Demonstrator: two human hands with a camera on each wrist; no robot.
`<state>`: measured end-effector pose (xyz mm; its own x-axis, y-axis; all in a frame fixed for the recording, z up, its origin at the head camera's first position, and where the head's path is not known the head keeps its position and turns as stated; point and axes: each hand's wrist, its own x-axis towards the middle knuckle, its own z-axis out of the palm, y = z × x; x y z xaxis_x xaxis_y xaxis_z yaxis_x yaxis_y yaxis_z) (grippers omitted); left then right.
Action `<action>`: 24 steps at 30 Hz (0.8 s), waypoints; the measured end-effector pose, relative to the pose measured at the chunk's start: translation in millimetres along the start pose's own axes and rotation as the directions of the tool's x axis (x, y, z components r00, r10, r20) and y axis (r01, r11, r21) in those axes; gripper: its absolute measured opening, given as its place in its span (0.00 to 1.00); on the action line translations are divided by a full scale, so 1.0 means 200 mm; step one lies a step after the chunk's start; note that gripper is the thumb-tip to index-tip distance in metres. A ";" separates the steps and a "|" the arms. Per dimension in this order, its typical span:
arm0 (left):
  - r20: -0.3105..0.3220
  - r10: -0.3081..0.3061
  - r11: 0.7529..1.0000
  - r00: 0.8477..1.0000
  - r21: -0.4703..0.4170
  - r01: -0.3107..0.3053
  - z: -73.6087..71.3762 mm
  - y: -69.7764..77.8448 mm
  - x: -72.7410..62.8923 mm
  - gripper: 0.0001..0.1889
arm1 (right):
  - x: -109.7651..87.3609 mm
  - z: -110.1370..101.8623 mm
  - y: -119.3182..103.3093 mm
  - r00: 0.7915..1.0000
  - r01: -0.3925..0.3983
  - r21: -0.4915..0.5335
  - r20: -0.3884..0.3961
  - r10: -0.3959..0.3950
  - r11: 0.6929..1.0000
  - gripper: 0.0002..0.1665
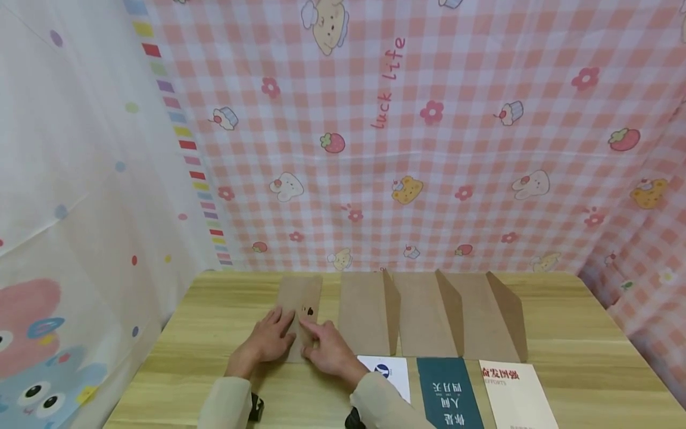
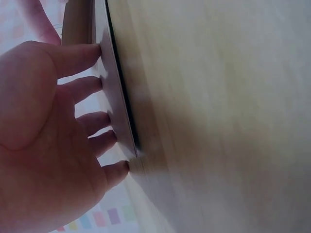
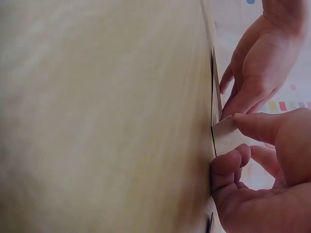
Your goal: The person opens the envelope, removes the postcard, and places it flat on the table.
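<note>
A brown paper envelope with a small dark print lies flat on the table's left half. My left hand rests spread over its left side, and in the left wrist view its fingertips press along the edge. My right hand touches the envelope's right part with a straight index finger, close to the print, the other fingers curled in. In the right wrist view, the thumb meets a slightly raised paper corner. What lies inside the envelope is hidden.
Three more brown envelopes stand in a row to the right, flaps open rightward. In front of them lie a white card with a blue logo, a dark green card and a cream card. A checked cloth hangs behind.
</note>
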<state>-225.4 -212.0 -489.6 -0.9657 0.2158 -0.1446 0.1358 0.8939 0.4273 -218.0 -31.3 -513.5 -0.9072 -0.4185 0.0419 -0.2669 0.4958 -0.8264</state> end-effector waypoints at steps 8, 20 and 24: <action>0.018 -0.006 1.000 1.000 -0.009 0.006 0.00 0.00 0.00 0.28 | 0.00 0.00 0.00 1.000 0.002 -0.003 0.005 -0.002 1.000 0.39; 0.022 -0.001 1.000 1.000 -0.030 0.002 0.00 0.00 0.00 0.28 | 0.01 0.00 0.01 1.000 0.013 -0.004 0.018 -0.013 1.000 0.39; 0.022 0.002 1.000 1.000 -0.025 -0.001 0.00 -0.01 0.00 0.28 | 0.00 -0.01 0.00 0.999 0.029 -0.008 0.024 -0.029 1.000 0.38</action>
<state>-225.5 -213.2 -490.5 -0.9603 0.2261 -0.1635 0.1314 0.8833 0.4500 -219.4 -30.2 -512.6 -0.8909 -0.4511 0.0522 -0.2960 0.4898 -0.8201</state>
